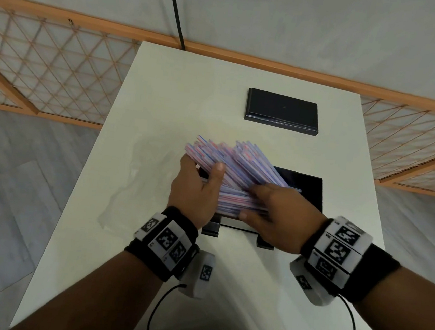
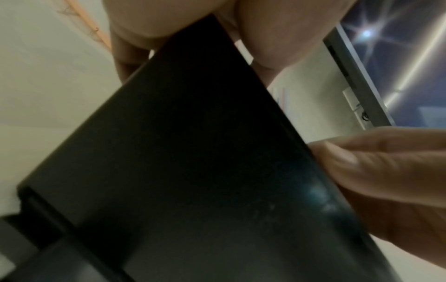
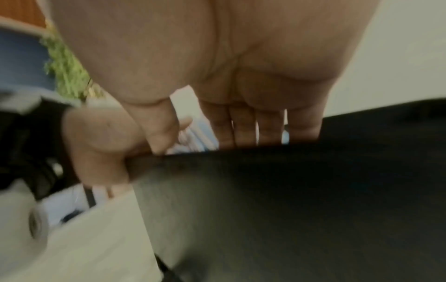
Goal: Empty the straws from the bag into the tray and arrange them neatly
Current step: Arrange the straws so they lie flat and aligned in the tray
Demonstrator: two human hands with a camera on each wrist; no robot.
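Note:
Pink, blue and white striped straws point(image 1: 248, 162) lie in a loose fan over the black tray point(image 1: 312, 190) in the middle of the white table. Some lie flat along the tray, others slant up to the back left. My left hand point(image 1: 201, 168) grips the fan's left end, thumb on top. My right hand point(image 1: 250, 202) lies over the flat straws at the right, fingers stretched across them, thumb at the near edge. The wrist views show mostly the tray's dark wall point(image 2: 193, 152) point(image 3: 289, 190); a few straws point(image 3: 193, 137) peek past my right fingers. The clear bag point(image 1: 130, 177) lies flat, left of the tray.
A second black rectangular piece point(image 1: 282, 111) lies farther back on the table point(image 1: 165, 93). Black feet point(image 1: 210, 229) stick out under the tray's near side. A wooden lattice screen point(image 1: 47, 68) stands behind the table. Cables hang from my wrist cameras at the near edge.

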